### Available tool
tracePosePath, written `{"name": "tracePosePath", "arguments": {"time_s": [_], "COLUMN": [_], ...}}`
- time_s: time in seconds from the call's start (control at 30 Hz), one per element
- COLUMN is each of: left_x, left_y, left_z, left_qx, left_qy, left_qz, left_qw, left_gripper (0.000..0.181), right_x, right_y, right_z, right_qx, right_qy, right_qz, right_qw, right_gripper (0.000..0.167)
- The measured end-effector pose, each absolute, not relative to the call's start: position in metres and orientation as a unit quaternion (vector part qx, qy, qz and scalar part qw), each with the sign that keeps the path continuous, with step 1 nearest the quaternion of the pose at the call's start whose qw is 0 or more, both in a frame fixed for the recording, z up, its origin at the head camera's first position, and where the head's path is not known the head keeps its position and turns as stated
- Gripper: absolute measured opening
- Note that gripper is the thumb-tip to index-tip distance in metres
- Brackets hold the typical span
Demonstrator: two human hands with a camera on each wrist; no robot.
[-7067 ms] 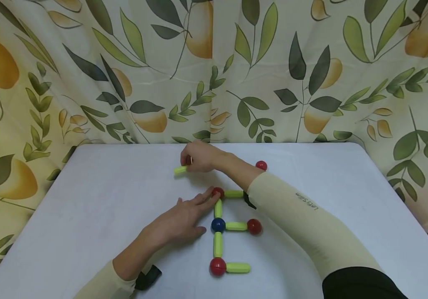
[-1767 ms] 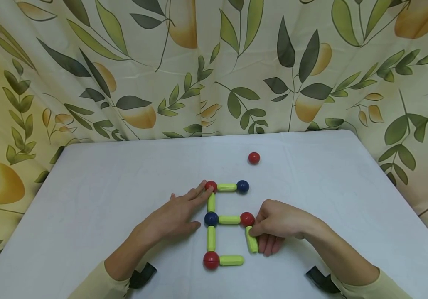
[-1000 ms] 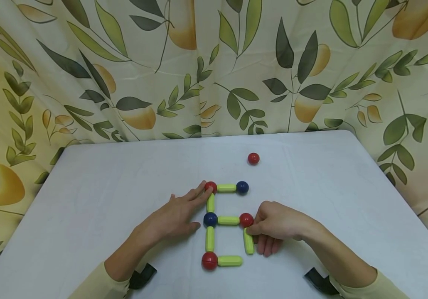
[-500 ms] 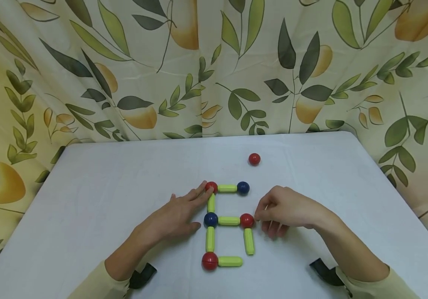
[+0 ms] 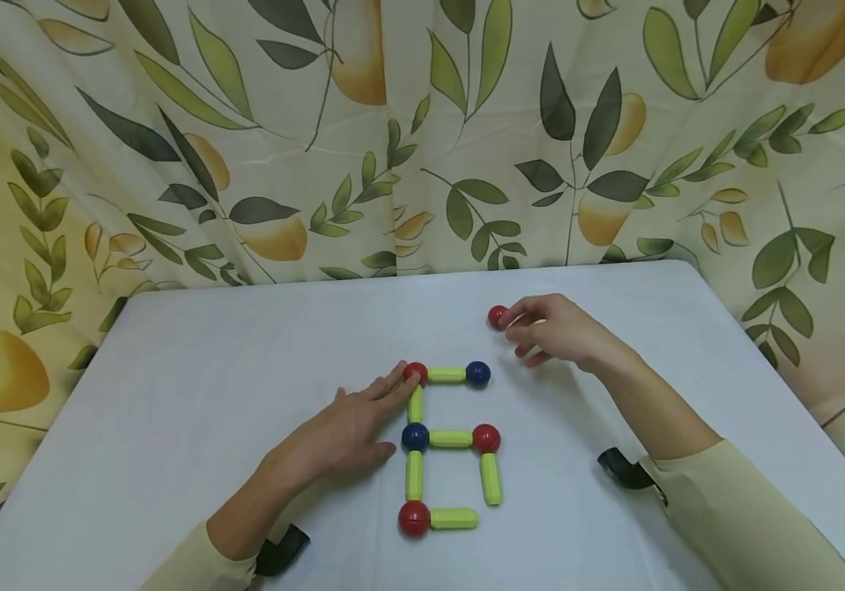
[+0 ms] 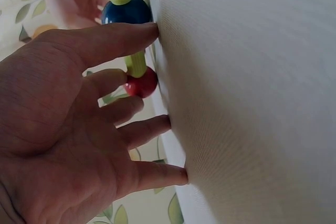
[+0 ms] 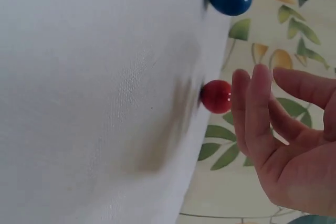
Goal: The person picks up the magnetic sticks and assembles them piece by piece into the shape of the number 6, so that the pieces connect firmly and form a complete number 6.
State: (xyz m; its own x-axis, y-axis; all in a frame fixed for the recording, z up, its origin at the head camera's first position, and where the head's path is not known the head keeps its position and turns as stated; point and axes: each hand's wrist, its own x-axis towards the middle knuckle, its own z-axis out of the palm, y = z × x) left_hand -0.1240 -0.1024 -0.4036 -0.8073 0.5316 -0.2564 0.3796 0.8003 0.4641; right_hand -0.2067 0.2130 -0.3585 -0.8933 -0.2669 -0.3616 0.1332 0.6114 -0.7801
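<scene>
A flat figure of yellow-green building rods and red and blue balls lies mid-table in the head view. My left hand (image 5: 349, 431) rests beside it, index and middle fingertips touching its upper-left red ball (image 5: 416, 373); the thumb lies near the left blue ball (image 5: 415, 437). A top rod (image 5: 447, 375) ends in another blue ball (image 5: 477, 374). From the right red ball (image 5: 486, 438) a rod (image 5: 491, 479) points down, its lower end free. My right hand (image 5: 559, 328) hovers by a loose red ball (image 5: 496, 317), fingers loosely bent; whether they touch it, I cannot tell.
A white cloth covers the table (image 5: 245, 345). Behind it hangs a leaf-and-fruit patterned curtain (image 5: 467, 148). The bottom-left red ball (image 5: 414, 519) carries a rod (image 5: 454, 518) pointing right, with its far end free.
The right hand first carried a rod, set it below the right red ball and let go. It has since moved up and away to the loose red ball. The left hand stayed put.
</scene>
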Motion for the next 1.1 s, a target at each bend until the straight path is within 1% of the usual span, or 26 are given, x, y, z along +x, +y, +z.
{"name": "tracePosePath", "arguments": {"time_s": [0.13,0.27,0.4,0.47,0.53,0.6,0.67,0.73,0.87,0.93,1.1], "left_x": [-0.125,-0.126,-0.126,-0.127,-0.127,-0.127,-0.127,-0.127,-0.126,-0.125,-0.125], "left_y": [-0.102,-0.102,-0.102,-0.102,-0.103,-0.103,-0.104,-0.103,-0.102,-0.102,-0.102], "left_z": [-0.404,-0.404,-0.403,-0.402,-0.401,-0.402,-0.403,-0.404,-0.406,-0.407,-0.406], "left_qx": [0.241,0.24,0.241,0.241,0.242,0.241,0.243,0.244,0.248,0.249,0.247], "left_qy": [0.931,0.932,0.931,0.932,0.932,0.932,0.931,0.93,0.929,0.93,0.932], "left_qz": [0.195,0.191,0.192,0.191,0.19,0.189,0.192,0.195,0.198,0.195,0.189], "left_qw": [0.191,0.192,0.193,0.192,0.192,0.192,0.192,0.192,0.19,0.188,0.185], "left_gripper": [0.091,0.091,0.091,0.092,0.092,0.092,0.092,0.092,0.092,0.092,0.093], "right_x": [-0.224,-0.236,-0.248,-0.257,-0.266,-0.277,-0.285,-0.29,-0.294,-0.295,-0.296], "right_y": [0.205,0.198,0.191,0.187,0.182,0.175,0.169,0.164,0.159,0.159,0.159], "right_z": [-0.366,-0.37,-0.375,-0.378,-0.381,-0.386,-0.391,-0.395,-0.4,-0.401,-0.403], "right_qx": [-0.026,-0.01,-0.018,-0.039,-0.073,-0.12,-0.16,-0.179,-0.165,-0.161,-0.169], "right_qy": [0.883,0.912,0.941,0.951,0.959,0.961,0.96,0.958,0.959,0.96,0.96], "right_qz": [-0.426,-0.375,-0.32,-0.297,-0.269,-0.243,-0.221,-0.212,-0.221,-0.223,-0.215], "right_qw": [0.196,0.168,0.112,0.079,0.058,0.058,0.067,0.071,0.064,0.059,0.05], "right_gripper": [0.042,0.049,0.05,0.052,0.058,0.065,0.069,0.065,0.044,0.037,0.04]}}
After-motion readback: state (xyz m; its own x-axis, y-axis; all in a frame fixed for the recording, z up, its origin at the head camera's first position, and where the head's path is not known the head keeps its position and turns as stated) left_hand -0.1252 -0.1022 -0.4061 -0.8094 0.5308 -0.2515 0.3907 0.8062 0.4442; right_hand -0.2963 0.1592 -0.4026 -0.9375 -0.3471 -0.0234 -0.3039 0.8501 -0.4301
